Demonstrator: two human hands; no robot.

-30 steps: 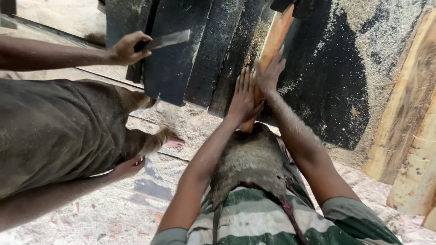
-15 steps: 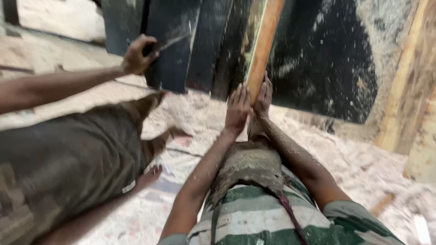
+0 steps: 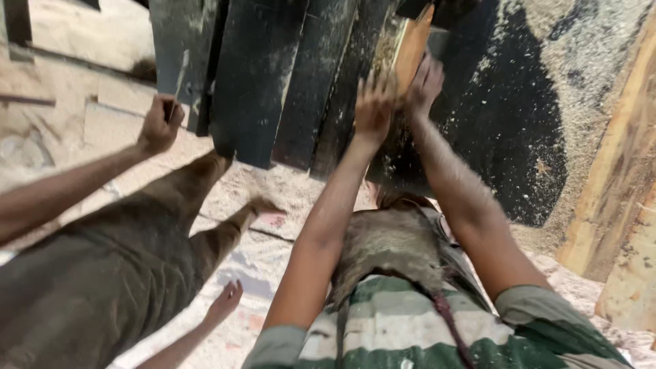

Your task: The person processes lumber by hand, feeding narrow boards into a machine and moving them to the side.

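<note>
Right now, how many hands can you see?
4. The person's left hand and right hand press on the orange plank. A co-worker's hand grips a thin tool at upper left; their other hand hangs near the floor. None seem hidden.

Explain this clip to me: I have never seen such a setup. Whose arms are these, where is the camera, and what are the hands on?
There is no machine here. The camera sits on a person's head and looks down along their own two arms. Their left hand and right hand press against an orange-brown wooden plank that leans among dark boards. Neither hand shows a closed grip; the fingers look spread, though they are blurred. Sawdust covers the floor. The arms on the left belong to a co-worker: one co-worker's hand holds a thin pale stick against the boards, and another hand hangs low.
</note>
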